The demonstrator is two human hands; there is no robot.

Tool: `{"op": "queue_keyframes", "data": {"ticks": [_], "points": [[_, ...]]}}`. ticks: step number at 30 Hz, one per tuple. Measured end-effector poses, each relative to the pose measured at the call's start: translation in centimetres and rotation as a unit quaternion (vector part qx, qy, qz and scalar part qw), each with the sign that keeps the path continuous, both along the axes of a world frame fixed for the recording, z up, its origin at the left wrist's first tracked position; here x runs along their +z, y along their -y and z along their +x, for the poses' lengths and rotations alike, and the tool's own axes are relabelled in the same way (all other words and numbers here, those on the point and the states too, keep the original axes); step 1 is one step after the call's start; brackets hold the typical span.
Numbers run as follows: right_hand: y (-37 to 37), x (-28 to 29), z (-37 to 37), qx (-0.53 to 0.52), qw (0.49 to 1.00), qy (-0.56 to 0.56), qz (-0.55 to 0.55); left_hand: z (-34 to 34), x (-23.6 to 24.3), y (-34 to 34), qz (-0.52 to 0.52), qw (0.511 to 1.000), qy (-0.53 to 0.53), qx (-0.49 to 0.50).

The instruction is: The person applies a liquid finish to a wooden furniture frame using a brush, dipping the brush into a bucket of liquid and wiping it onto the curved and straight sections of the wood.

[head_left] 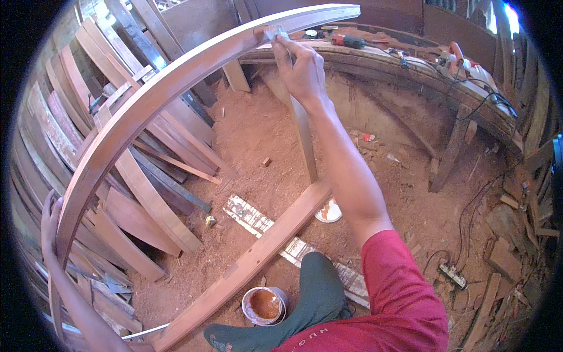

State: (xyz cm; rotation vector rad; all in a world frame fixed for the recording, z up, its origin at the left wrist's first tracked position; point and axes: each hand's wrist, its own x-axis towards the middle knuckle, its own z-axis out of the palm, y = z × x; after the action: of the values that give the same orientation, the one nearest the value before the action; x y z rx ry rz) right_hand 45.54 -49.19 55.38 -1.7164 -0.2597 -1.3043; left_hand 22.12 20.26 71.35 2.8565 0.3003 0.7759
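A long wooden beam rises from lower left and runs to the upper middle; its fisheye-bent face is brown with a pale edge. My left hand grips the beam's lower left part, fingers round its side. Near the far end, my right hand pinches a small, pale, thin piece against the beam's face, beside a darker reddish-brown smear. The exact kind of that piece cannot be made out. Between my knees and a lower wooden rail stands a white bucket with orange-brown paste inside.
Many planks lean along the left wall. A bench at the back right carries a power tool and cables. A white lid lies beyond the rail. Sawdust covers the floor, with a power strip and wood scraps at right.
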Motion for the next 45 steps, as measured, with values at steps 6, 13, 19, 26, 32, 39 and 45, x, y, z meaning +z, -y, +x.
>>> {"op": "queue_keyframes", "data": {"ticks": [6,13,19,26,32,39,45], "points": [[-0.9,-0.3,0.3,-0.034,0.999,0.009,-0.037,0.4,-0.6,1.8,0.000,1.000,-0.001,0.016],[0.6,-0.6,1.7,-0.027,0.999,0.015,-0.016,0.3,-0.7,1.8,-0.034,0.999,0.000,0.003],[2.5,-0.8,3.4,-0.033,0.998,0.037,-0.039,0.0,-0.7,2.3,-0.027,0.999,-0.008,0.026],[3.8,-1.6,4.6,0.011,0.999,0.044,-0.022,-0.2,-0.8,2.2,-0.039,0.999,-0.007,0.021],[3.2,-1.5,6.1,-0.035,0.996,0.076,0.001,0.2,-0.9,3.3,-0.042,0.999,0.005,0.008],[4.5,-0.8,7.4,-0.039,0.991,0.125,-0.033,0.1,0.0,1.5,-0.045,0.999,-0.016,0.008],[5.6,-1.1,8.2,-0.031,0.991,0.132,-0.016,0.3,-0.4,-0.1,-0.036,0.999,-0.004,0.001]]}}
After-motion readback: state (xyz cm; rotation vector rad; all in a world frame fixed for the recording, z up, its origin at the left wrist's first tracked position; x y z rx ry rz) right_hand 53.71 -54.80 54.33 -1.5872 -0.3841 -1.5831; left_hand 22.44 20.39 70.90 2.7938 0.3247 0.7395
